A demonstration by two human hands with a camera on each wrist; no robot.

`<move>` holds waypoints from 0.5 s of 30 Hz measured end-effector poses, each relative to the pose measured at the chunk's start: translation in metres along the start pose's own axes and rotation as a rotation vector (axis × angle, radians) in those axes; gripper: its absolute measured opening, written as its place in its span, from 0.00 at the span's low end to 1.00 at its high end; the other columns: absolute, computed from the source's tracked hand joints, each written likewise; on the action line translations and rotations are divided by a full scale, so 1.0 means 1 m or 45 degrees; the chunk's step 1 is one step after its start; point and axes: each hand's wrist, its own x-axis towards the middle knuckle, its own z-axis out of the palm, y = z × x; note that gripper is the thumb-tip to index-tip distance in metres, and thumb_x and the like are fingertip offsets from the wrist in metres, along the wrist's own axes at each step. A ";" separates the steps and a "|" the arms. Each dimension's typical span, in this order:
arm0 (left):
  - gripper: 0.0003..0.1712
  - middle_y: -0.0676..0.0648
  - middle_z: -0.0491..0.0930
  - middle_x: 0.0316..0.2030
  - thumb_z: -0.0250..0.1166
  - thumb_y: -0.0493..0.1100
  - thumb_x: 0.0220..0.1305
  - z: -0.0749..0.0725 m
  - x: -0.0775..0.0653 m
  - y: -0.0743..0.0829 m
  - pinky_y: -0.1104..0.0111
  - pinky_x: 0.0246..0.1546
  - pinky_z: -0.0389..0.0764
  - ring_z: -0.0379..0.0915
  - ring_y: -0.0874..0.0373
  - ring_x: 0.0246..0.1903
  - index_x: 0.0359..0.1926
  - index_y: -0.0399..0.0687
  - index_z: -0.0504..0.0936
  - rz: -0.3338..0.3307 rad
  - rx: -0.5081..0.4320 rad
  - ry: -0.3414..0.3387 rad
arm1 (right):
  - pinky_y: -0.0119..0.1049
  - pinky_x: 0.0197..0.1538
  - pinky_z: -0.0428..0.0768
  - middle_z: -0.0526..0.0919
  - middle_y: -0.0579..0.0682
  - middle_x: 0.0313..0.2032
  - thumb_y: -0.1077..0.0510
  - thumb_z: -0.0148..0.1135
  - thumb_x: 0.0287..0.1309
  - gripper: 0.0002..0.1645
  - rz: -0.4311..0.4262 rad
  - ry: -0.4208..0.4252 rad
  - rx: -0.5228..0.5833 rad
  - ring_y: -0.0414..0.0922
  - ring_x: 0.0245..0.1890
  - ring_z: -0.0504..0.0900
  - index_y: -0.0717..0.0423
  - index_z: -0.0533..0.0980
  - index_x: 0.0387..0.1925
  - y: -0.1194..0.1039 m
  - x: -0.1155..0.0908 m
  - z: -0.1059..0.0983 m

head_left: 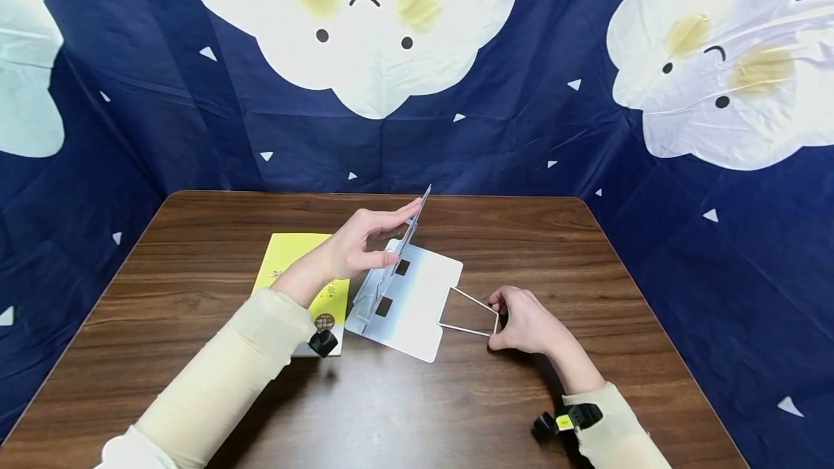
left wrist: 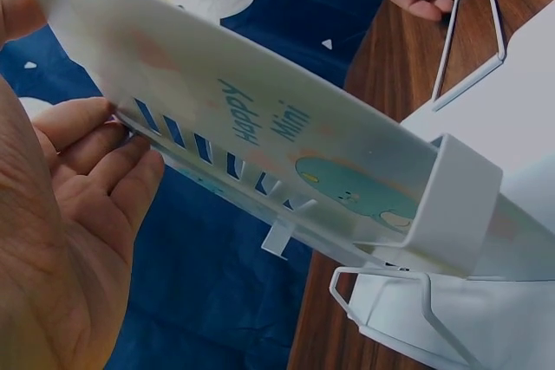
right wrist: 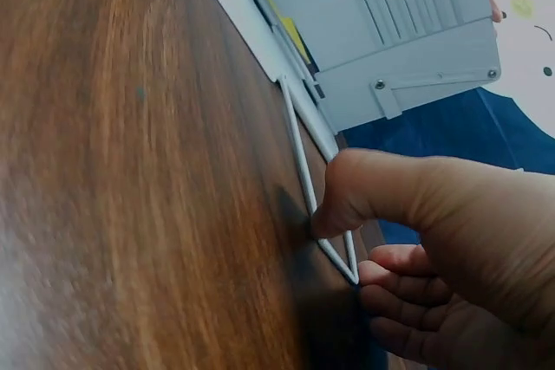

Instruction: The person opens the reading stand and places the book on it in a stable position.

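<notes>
A white metal book stand (head_left: 417, 313) lies partly unfolded on the table, its base plate flat and its back plate (left wrist: 260, 119) tilted up steeply. My left hand (head_left: 361, 244) holds the back plate by its edges, fingertips at the upper part and thumb lower down. Printed on that plate are "Happy Mini" and a green cartoon figure, beside a row of slots. From the right side of the base extends a wire loop (right wrist: 299, 153). My right hand (head_left: 529, 320) pinches its far end between thumb and fingers, low over the table.
Left of the stand, partly under my left forearm, lies a yellow book (head_left: 293, 248). The brown wooden table (head_left: 195, 266) ends at a dark blue cloth backdrop (head_left: 313, 136) with white clouds. A camera (head_left: 567, 422) is strapped to my right wrist.
</notes>
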 end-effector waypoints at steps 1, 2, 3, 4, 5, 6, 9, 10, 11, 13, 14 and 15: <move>0.53 0.33 0.60 0.77 0.63 0.65 0.73 0.000 0.000 0.000 0.46 0.67 0.72 0.61 0.36 0.74 0.76 0.23 0.61 0.000 -0.004 0.000 | 0.37 0.39 0.78 0.79 0.45 0.33 0.57 0.79 0.27 0.31 -0.004 -0.006 -0.002 0.41 0.33 0.76 0.60 0.79 0.41 0.000 0.001 0.000; 0.53 0.32 0.60 0.77 0.63 0.66 0.73 0.000 0.000 0.000 0.45 0.66 0.72 0.61 0.34 0.73 0.76 0.24 0.61 -0.002 -0.010 0.000 | 0.37 0.38 0.78 0.78 0.46 0.32 0.57 0.79 0.27 0.31 -0.007 -0.010 -0.005 0.41 0.33 0.76 0.59 0.79 0.40 0.000 0.002 0.000; 0.54 0.31 0.59 0.77 0.63 0.66 0.73 0.000 0.000 0.000 0.44 0.66 0.72 0.61 0.32 0.73 0.76 0.24 0.61 -0.001 -0.018 0.000 | 0.37 0.38 0.77 0.78 0.46 0.32 0.57 0.79 0.27 0.31 -0.009 -0.015 -0.003 0.41 0.32 0.75 0.59 0.79 0.40 0.000 0.003 0.000; 0.54 0.31 0.59 0.77 0.63 0.67 0.73 0.000 0.000 0.000 0.44 0.66 0.72 0.61 0.30 0.72 0.76 0.23 0.61 -0.001 -0.027 0.000 | 0.37 0.37 0.76 0.77 0.46 0.32 0.57 0.79 0.27 0.31 -0.012 -0.020 -0.001 0.41 0.32 0.75 0.59 0.78 0.40 0.000 0.003 0.000; 0.54 0.30 0.59 0.77 0.63 0.67 0.73 0.000 0.000 0.000 0.44 0.66 0.72 0.61 0.29 0.72 0.76 0.23 0.61 -0.002 -0.027 0.000 | 0.36 0.38 0.76 0.77 0.45 0.32 0.57 0.79 0.27 0.31 -0.008 -0.024 0.000 0.41 0.32 0.75 0.59 0.78 0.40 0.001 0.003 0.000; 0.54 0.30 0.59 0.77 0.63 0.67 0.73 0.000 -0.001 0.000 0.45 0.66 0.72 0.61 0.27 0.72 0.76 0.23 0.61 -0.002 -0.031 0.000 | 0.36 0.38 0.76 0.77 0.45 0.32 0.57 0.80 0.27 0.31 -0.006 -0.029 0.005 0.41 0.32 0.75 0.58 0.78 0.41 0.002 0.003 0.000; 0.54 0.28 0.58 0.76 0.63 0.66 0.74 0.000 -0.001 0.001 0.48 0.67 0.72 0.60 0.27 0.72 0.76 0.22 0.60 -0.008 -0.037 0.000 | 0.35 0.37 0.75 0.77 0.45 0.33 0.58 0.80 0.27 0.31 0.001 -0.032 0.043 0.41 0.32 0.75 0.58 0.78 0.41 0.005 0.002 -0.001; 0.54 0.29 0.58 0.76 0.63 0.65 0.74 0.000 -0.001 0.000 0.48 0.67 0.72 0.60 0.28 0.72 0.76 0.22 0.60 -0.010 -0.040 0.001 | 0.35 0.37 0.75 0.78 0.45 0.33 0.58 0.80 0.27 0.31 0.003 -0.027 0.064 0.42 0.32 0.75 0.58 0.78 0.41 0.006 0.001 -0.001; 0.53 0.28 0.58 0.76 0.63 0.65 0.74 0.001 -0.001 0.000 0.49 0.67 0.72 0.61 0.29 0.72 0.76 0.22 0.60 -0.010 -0.046 0.002 | 0.34 0.37 0.75 0.78 0.45 0.33 0.59 0.79 0.28 0.31 0.010 -0.021 0.099 0.42 0.32 0.76 0.58 0.78 0.42 0.007 0.001 -0.001; 0.53 0.28 0.58 0.76 0.64 0.64 0.74 0.001 -0.001 -0.001 0.49 0.68 0.71 0.61 0.33 0.73 0.76 0.23 0.60 -0.014 -0.055 0.002 | 0.34 0.37 0.75 0.79 0.47 0.33 0.60 0.79 0.29 0.31 0.019 0.002 0.185 0.43 0.33 0.77 0.59 0.79 0.42 0.009 -0.001 -0.002; 0.52 0.28 0.58 0.76 0.64 0.63 0.74 0.002 -0.001 -0.001 0.49 0.68 0.71 0.61 0.34 0.74 0.76 0.23 0.60 -0.018 -0.058 0.003 | 0.35 0.38 0.76 0.79 0.47 0.34 0.61 0.79 0.30 0.31 0.027 0.015 0.233 0.44 0.34 0.77 0.60 0.79 0.43 0.010 -0.002 -0.002; 0.52 0.28 0.58 0.77 0.64 0.64 0.73 0.002 -0.001 -0.001 0.48 0.68 0.71 0.61 0.36 0.74 0.76 0.24 0.61 -0.023 -0.060 0.002 | 0.35 0.39 0.76 0.80 0.47 0.34 0.62 0.79 0.31 0.31 0.031 0.027 0.276 0.44 0.34 0.78 0.61 0.79 0.43 0.012 -0.003 -0.002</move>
